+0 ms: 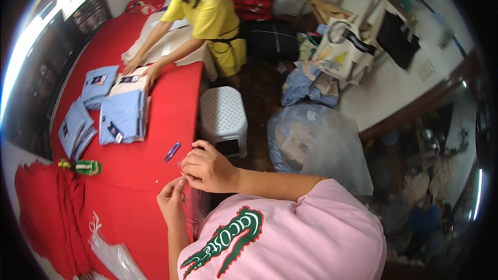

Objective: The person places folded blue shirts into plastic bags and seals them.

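Over the right edge of the red-covered table (pixel 129 176), my two hands meet at the fingertips. My left hand (pixel 171 197) is closed in a pinch, thumb against fingers. Above it, my right hand (pixel 207 168) is also closed, its fingers curled in. Fine pale strands, perhaps thread, show by the fingertips, but what I hold is too small to make out. A pair of blue thread snips (pixel 172 152) lies on the red cloth just beyond my hands. A tiny pale bit (pixel 156 181) rests nearby.
Folded light-blue garments (pixel 120 116) with tags lie in stacks at the far left. A person in yellow (pixel 218 15) leans over beige cloth (pixel 161 39). Right of the table stand a white stool (pixel 224 114) and filled plastic bags (pixel 316 140). A green-and-white item (pixel 88 167) sits left.
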Motion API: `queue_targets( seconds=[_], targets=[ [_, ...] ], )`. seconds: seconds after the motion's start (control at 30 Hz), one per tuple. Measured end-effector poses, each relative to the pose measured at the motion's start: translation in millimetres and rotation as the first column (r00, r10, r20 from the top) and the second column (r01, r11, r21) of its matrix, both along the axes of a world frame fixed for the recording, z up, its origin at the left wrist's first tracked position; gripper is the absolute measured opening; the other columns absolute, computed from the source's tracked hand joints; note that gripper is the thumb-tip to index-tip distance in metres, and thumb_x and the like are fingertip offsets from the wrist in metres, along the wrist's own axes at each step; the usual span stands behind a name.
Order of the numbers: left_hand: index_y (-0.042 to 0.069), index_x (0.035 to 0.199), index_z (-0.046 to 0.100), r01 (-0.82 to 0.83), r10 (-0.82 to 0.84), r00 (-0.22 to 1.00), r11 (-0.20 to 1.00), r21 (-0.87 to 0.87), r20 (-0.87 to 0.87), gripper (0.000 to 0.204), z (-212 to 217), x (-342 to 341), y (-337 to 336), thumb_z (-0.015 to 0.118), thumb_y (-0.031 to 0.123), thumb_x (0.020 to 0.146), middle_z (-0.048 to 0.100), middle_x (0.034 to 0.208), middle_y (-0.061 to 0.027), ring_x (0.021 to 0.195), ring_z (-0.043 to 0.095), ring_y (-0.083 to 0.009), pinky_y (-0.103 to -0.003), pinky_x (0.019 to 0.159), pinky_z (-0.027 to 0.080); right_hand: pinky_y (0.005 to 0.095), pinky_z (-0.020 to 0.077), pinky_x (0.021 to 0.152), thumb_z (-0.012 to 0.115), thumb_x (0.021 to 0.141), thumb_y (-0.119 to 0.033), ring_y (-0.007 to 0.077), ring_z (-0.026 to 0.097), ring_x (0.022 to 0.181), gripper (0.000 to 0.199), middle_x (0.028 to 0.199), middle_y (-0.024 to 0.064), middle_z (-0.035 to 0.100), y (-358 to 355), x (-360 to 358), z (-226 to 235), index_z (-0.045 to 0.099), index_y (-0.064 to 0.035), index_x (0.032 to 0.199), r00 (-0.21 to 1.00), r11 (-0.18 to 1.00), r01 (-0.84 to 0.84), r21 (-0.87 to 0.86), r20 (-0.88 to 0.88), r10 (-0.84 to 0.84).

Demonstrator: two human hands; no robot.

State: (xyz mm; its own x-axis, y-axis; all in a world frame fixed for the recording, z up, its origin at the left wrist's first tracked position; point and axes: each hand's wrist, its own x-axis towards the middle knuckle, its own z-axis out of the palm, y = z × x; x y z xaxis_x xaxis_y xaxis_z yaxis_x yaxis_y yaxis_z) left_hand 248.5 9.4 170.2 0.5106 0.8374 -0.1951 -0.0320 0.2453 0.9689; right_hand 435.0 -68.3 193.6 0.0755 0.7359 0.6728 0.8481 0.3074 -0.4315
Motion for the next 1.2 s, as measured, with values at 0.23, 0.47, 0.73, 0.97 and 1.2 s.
queue_targets(
  seconds=[0.23,0.47,0.73,0.97,1.2],
  targets=[
    [-0.003,0.113,0.080,0.319,-0.327,0.944,0.938,-0.139,-0.039,0.025,-7,40,-6,0.082,0.013,0.094,0.075,0.091,-0.0009,0.067,0.052,-0.0025,-0.020,0.060,0.039,0.0515,0.0473,0.109,0.077,0.080,-0.015,0.0251,0.067,0.098,0.018,0.100,0.0068,0.067,-46,19,-11,0.068,-0.0069,0.093,0.963,0.981,0.192,-0.031,0.199,-0.182],
    [-0.006,0.115,0.078,0.406,-0.443,0.896,0.846,-0.346,-0.031,0.029,0,16,2,0.083,0.014,0.094,0.078,0.104,-0.0096,0.093,0.073,-0.0148,-0.028,0.084,0.057,0.0508,0.0496,0.104,0.076,0.077,-0.010,0.0275,0.066,0.093,0.018,0.093,0.0066,0.065,-33,14,-3,0.062,-0.0088,0.087,0.997,0.988,0.045,-0.149,0.066,-0.035],
    [-0.004,0.119,0.077,0.130,-0.072,0.987,0.887,-0.444,0.146,0.030,-6,-37,-1,0.082,0.013,0.095,0.078,0.105,-0.0096,0.097,0.070,-0.0145,-0.029,0.090,0.055,0.0471,0.0491,0.100,0.081,0.084,-0.008,0.0205,0.071,0.091,0.011,0.096,0.0015,0.075,6,1,22,0.074,-0.0107,0.092,0.985,0.972,-0.173,-0.159,-0.050,0.167],
    [-0.003,0.121,0.077,-0.015,0.122,0.970,0.895,-0.447,0.212,0.031,8,-77,-9,0.081,0.017,0.097,0.079,0.106,-0.0089,0.097,0.073,-0.0128,-0.026,0.088,0.057,0.0464,0.0496,0.100,0.081,0.082,-0.008,0.0183,0.072,0.083,0.014,0.090,0.0002,0.075,43,-42,28,0.075,-0.0109,0.093,0.927,0.923,-0.360,-0.138,0.063,0.371],
    [-0.008,0.120,0.074,-0.088,0.234,0.941,0.867,-0.490,0.245,0.028,25,-94,-13,0.075,0.011,0.100,0.078,0.113,-0.0135,0.108,0.071,-0.0183,-0.034,0.099,0.056,0.0468,0.0500,0.103,0.080,0.082,-0.009,0.0168,0.072,0.082,0.013,0.093,0.0019,0.076,56,-65,35,0.074,-0.0082,0.093,0.870,0.903,-0.424,-0.074,0.243,0.429]
  ],
)
